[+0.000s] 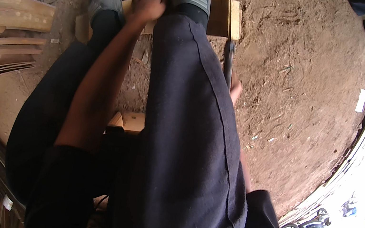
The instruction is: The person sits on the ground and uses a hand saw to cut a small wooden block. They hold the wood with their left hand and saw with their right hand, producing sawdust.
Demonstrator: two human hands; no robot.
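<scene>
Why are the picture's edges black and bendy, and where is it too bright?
Head view: the fisheye lens leaves black corners and bends edges, like the right side of the dirt floor; head view: glare whitens the outdoors around the motorcycle; head view: the trousers look dark, but the left hand is light enough to see.

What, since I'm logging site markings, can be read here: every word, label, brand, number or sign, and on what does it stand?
No text can be read anywhere.
Flat, pale brown wooden plank: no lettering visible.
Long, thin, dark tool at the right hand: none visible.
Small white rectangular piece at far right: too small to tell whether it bears any.
</scene>
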